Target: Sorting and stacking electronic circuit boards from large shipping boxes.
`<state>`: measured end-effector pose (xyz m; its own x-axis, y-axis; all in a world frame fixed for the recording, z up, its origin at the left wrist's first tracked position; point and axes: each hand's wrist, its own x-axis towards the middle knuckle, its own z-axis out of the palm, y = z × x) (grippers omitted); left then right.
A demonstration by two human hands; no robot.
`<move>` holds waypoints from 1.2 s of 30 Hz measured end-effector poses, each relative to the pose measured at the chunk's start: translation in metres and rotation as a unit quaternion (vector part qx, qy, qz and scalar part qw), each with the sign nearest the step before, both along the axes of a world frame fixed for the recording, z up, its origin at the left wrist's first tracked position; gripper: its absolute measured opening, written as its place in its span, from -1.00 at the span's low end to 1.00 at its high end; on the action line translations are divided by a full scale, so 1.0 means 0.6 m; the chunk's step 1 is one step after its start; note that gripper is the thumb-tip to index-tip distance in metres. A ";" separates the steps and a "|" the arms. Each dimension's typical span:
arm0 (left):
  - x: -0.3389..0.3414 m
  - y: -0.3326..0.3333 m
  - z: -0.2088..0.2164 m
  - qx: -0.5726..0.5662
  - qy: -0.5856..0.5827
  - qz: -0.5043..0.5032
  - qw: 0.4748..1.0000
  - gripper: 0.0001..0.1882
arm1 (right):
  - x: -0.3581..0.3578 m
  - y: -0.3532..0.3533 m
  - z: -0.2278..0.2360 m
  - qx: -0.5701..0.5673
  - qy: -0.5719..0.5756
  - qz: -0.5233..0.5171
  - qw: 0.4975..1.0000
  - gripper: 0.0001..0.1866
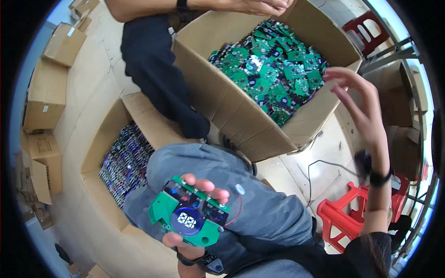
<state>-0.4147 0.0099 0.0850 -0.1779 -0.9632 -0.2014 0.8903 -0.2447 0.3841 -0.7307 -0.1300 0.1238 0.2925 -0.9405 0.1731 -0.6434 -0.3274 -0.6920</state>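
Note:
My left hand [204, 186] grips a green circuit board [160, 208] above my lap, fingers along its far edge and thumb at the near one. A round display [187, 221] glows white and blue on the board, beside a dark strip of parts. From it a thin red wire [240, 211] runs toward a small white piece [239, 189] over my trousers. My right hand [357, 92] is raised by the right side of a big cardboard box [232, 111], fingers curved and apart, slightly blurred, with nothing visible in them. Many green circuit boards [273, 69] fill that box.
A lower carton [104, 162] at left holds tightly packed boards [124, 162]. Across from me a person in dark trousers [153, 69] has a hand [264, 6] over the big box. A red stool [340, 208] and black cable [320, 162] are at right; more cartons [46, 90] line the left.

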 end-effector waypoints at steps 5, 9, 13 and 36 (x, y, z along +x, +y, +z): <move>-0.017 -0.027 -0.013 -0.030 0.005 -0.030 0.999 -0.08 | -0.124 -0.161 -0.231 0.239 0.402 0.117 0.876 -0.51; -0.011 -0.038 -0.018 -0.014 -0.012 -0.020 1.000 -0.11 | -0.105 -0.225 -0.391 0.426 0.459 0.262 0.734 -0.32; 0.002 -0.040 -0.024 0.002 -0.017 0.010 1.000 -0.11 | -0.084 -0.272 -0.376 0.567 0.380 0.196 0.704 -0.26; -0.002 -0.062 -0.042 -0.068 -0.001 -0.032 0.997 -0.07 | -0.036 -0.269 -0.470 0.241 0.509 0.190 0.804 -0.56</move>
